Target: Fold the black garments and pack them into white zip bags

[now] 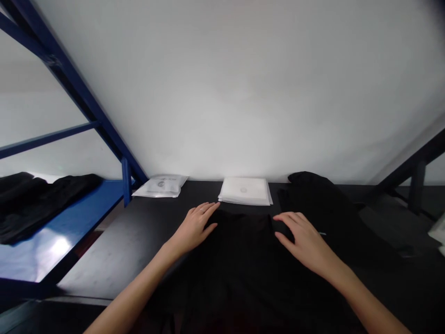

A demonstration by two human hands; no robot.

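A black garment [239, 260] is spread on the dark table in front of me, its far edge close to the white packs. My left hand [198, 227] rests at the garment's upper left edge, with fingers stretched out and thumb apart. At the upper right edge is my right hand [304, 239], its thumb and fingers apart with dark cloth between them. Neither hand visibly grips the fabric. The garment's folds and lower part are hard to make out, black on black.
Against the wall lie a stack of white plastic bags [245, 190] and a filled translucent bag [162, 185]. More black clothing [320, 208] is heaped at right. Blue metal frame bars [76, 88] rise on the left, beside a blue shelf [52, 246] bearing dark clothes [45, 199].
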